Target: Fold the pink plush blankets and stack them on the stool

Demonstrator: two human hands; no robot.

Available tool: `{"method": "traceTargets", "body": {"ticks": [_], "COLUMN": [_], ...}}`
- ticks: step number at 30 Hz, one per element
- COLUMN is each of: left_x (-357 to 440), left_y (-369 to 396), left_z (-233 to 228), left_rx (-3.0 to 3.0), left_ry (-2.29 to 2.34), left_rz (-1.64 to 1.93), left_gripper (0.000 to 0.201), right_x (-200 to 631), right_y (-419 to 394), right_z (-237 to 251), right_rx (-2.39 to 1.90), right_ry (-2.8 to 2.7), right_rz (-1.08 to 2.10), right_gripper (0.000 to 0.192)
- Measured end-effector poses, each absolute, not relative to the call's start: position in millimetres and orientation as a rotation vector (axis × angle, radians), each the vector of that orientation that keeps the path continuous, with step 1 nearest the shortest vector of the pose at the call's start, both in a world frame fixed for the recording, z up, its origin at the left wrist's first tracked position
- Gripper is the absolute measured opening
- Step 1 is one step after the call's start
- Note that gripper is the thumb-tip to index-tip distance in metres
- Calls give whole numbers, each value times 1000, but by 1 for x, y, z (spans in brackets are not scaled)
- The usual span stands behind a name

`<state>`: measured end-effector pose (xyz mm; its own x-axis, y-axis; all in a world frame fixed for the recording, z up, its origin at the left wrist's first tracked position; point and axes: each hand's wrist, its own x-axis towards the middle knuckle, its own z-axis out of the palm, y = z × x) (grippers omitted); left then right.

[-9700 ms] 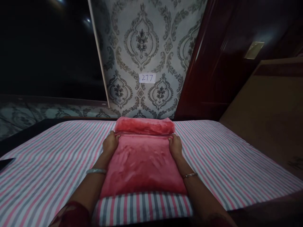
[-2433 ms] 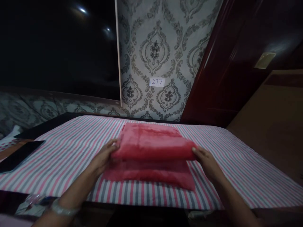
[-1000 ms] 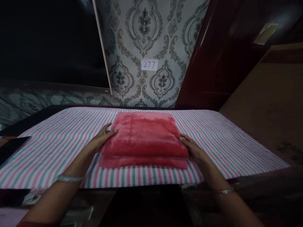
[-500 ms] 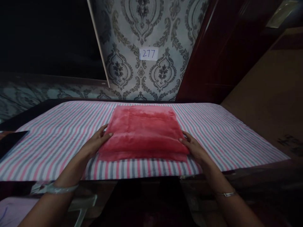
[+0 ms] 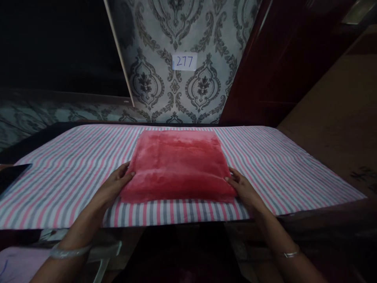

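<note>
A folded red towel with a plush, shiny nap lies flat on the striped cloth in the middle of the head view. My left hand grips its left edge near the front corner, thumb on top and fingers partly hidden behind and under the edge. On the opposite side, my right hand pinches the right edge in the same way, thumb above. The towel's front edge runs roughly straight between the two hands, and its top has faint creases.
The pink, grey and white striped cloth covers the table. A dark flat device lies at the left edge. Behind are a large dark screen and a wall label reading 277. A cardboard box stands at the right.
The towel's upper layer has come toward me, and its front edge now covers the lower layer that stuck out before. Both hands moved slightly nearer with it.
</note>
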<state>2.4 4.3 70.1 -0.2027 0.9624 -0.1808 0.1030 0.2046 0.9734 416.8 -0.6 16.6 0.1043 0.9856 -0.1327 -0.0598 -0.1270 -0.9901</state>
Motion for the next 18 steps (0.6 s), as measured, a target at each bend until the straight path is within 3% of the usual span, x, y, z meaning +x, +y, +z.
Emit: {"method": "traceTargets", "body": {"ticks": [5, 9, 12, 18], "left_x": [-11, 0, 37, 86], "left_y": [5, 14, 24, 39], "left_z": [72, 97, 112, 66], "left_rx": [1277, 1815, 2257, 2697], "left_ry": [1703, 1913, 1745, 1543], "left_rz": [1074, 1113, 961, 455], "left_gripper": [85, 70, 55, 70], "right_x": [429, 421, 385, 313], "right_y": [2, 18, 35, 48], "right_z": [8, 41, 73, 66], "right_rx": [-1388, -1404, -1275, -1356], "right_ry": [-1118, -1331, -1680, -2400], "right_rz": [1151, 691, 429, 190], "right_gripper": [80, 67, 57, 61]}}
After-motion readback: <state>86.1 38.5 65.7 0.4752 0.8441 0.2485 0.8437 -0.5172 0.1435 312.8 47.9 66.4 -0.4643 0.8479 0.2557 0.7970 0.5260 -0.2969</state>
